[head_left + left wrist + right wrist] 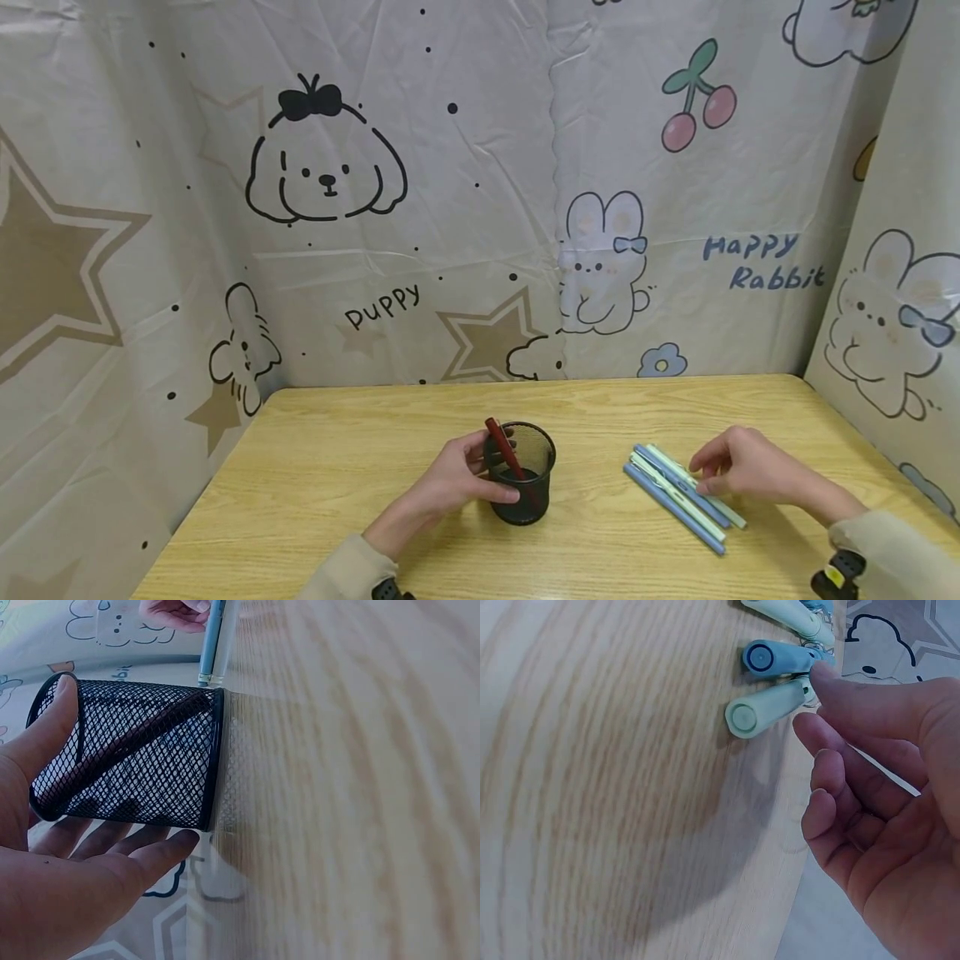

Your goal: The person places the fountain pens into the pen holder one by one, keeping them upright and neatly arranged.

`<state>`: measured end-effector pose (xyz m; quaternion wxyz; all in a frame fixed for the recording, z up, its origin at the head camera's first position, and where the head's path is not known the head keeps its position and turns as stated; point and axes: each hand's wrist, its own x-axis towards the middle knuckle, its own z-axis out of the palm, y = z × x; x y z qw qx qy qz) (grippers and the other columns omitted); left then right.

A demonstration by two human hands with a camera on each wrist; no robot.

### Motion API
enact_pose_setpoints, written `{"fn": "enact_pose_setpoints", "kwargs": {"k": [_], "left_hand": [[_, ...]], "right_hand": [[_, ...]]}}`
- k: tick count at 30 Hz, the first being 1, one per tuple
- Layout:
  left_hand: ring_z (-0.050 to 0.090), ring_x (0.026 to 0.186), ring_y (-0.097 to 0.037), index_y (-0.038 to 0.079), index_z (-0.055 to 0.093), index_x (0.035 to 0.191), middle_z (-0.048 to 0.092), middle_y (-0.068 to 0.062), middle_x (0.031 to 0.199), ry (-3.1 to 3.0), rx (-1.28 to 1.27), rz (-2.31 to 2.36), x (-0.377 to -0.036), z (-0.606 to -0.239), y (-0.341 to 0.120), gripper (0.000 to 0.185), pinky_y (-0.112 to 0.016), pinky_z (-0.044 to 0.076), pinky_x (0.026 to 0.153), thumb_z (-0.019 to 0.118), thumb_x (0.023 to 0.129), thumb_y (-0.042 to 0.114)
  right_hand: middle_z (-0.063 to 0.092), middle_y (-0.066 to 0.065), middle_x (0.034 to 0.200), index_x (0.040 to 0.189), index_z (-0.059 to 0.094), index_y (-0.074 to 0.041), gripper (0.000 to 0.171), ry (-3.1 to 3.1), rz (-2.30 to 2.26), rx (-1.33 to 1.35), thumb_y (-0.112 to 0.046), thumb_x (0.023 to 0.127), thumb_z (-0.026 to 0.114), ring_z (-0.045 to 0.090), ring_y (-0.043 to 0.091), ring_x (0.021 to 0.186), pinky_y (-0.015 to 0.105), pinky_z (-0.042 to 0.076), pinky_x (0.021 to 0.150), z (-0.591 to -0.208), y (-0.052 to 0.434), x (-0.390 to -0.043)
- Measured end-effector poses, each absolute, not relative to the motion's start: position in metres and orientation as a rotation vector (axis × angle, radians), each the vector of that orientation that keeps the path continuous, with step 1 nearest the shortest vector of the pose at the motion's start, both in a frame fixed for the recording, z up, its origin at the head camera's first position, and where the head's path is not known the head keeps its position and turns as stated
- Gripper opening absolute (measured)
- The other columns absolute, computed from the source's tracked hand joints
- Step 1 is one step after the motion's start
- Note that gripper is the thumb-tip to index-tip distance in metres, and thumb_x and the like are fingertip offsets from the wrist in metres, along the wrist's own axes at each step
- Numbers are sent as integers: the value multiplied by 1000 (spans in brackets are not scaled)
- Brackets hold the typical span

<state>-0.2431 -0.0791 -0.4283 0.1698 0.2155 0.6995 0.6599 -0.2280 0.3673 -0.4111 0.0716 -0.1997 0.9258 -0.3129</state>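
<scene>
A black mesh pen holder (528,504) stands upright on the table, with a dark red pen (504,448) leaning inside it. My left hand (450,479) holds the holder from the left, thumb at the near side by the rim and fingers around the far side. To the right, blue and light green pens (678,496) lie side by side on a slant. My right hand (753,467) hovers at their right edge, fingers loosely bent. In the right wrist view its thumb tip overlaps a blue pen (776,658), close to the outermost green pen (761,710).
The wooden table (360,442) ends at a printed cloth backdrop (465,233), which also rises along the left and right sides. A stretch of tabletop separates the holder from the pens.
</scene>
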Motion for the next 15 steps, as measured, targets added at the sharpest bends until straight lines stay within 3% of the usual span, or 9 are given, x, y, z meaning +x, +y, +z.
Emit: {"fn": "enact_pose_setpoints", "kwargs": {"k": [15], "left_hand": [[58, 134, -33, -4, 48, 153, 56, -21, 150, 1988, 584, 1883, -241, -427, -79, 83, -44, 44, 115, 88, 81, -4]], "right_hand": [[70, -8, 79, 98, 81, -3, 22, 2788, -924, -608, -12, 80, 90, 60, 6, 71, 25, 52, 60, -416, 370, -230]]}}
